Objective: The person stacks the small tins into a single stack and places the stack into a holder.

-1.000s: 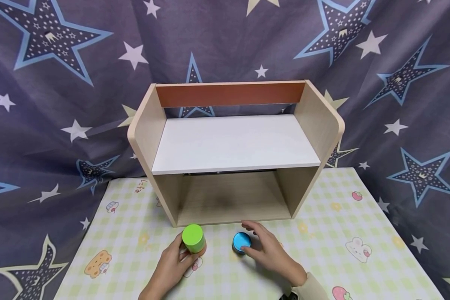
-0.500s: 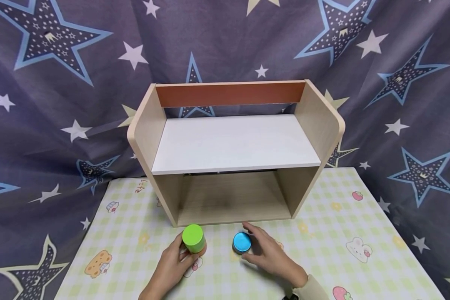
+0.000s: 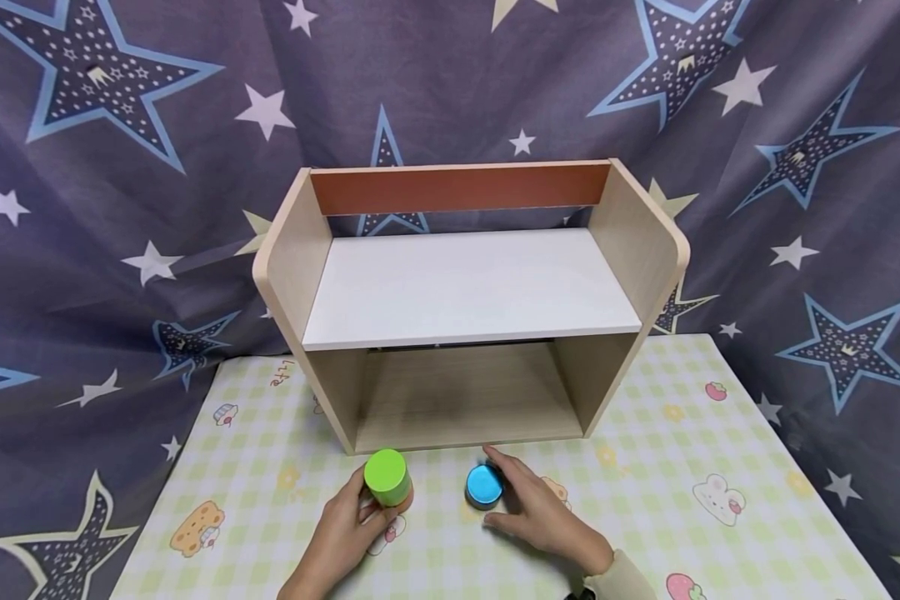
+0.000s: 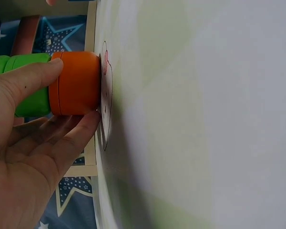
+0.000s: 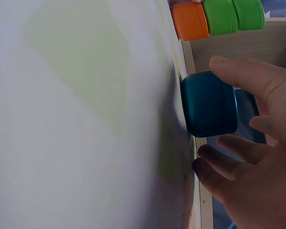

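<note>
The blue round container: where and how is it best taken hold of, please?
I would pinch the blue container across opposite sides of its round body, coming from the right. It stands upright on the tablecloth, so its curved side is reachable. The right grip is beside it, while the green-and-orange stack stands to its left.

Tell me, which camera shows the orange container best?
The left wrist view: there the orange container looms large, though the thumb of the left hand covers a bit of it. The right wrist view shows it smaller, near the top edge; the head view shows just a sliver beneath the green containers.
</note>
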A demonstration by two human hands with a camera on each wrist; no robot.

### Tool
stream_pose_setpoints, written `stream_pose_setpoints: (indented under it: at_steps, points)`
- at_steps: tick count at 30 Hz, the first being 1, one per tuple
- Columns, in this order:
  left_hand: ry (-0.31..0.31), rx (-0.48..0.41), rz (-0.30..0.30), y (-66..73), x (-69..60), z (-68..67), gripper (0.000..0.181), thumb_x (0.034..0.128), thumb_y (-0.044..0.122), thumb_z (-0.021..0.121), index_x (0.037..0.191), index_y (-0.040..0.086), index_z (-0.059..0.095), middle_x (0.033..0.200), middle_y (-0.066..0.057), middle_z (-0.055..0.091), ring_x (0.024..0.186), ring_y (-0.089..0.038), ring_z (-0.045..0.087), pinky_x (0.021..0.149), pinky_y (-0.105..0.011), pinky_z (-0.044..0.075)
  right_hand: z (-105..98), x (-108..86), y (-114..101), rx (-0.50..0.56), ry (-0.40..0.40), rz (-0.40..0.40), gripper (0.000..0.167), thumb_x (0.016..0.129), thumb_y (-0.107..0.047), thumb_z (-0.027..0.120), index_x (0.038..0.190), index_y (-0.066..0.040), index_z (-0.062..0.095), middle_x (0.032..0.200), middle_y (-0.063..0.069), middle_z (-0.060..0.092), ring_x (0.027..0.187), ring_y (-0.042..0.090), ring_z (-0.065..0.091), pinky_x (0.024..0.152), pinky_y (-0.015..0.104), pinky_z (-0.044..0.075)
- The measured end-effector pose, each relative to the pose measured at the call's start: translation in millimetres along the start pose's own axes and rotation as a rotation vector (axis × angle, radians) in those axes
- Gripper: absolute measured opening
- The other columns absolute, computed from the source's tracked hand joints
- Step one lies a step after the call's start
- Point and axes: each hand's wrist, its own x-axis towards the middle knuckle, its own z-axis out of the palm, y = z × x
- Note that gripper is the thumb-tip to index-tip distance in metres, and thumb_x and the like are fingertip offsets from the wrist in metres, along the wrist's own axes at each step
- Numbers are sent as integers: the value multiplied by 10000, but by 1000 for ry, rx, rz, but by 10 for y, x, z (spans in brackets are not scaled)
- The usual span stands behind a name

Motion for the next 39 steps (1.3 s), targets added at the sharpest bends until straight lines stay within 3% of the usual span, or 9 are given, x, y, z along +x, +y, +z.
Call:
stream_pose_setpoints:
  at_steps: [17, 39]
  points:
    - [-16, -32, -23, 4, 0, 13, 752, 848, 83, 810, 1496, 103, 428, 1358, -110, 593, 1274, -257, 543, 1011, -421, 482, 30, 15, 17, -33, 26, -29, 943, 835, -174, 848, 1585, -132, 278, 1443, 154, 476, 1325, 253, 467, 1054, 497, 432]
    - [-10, -2, -7, 0, 0, 0, 744, 853, 123, 814, 1493, 103, 435, 1345, -98, 603, 1264, -269, 550, 1032, -505, 451, 10, 26, 15, -15, -10, 3, 843, 912, -134, 765, 1587, -139, 260, 1503, 142, 437, 1363, 262, 438, 1079, 518, 396]
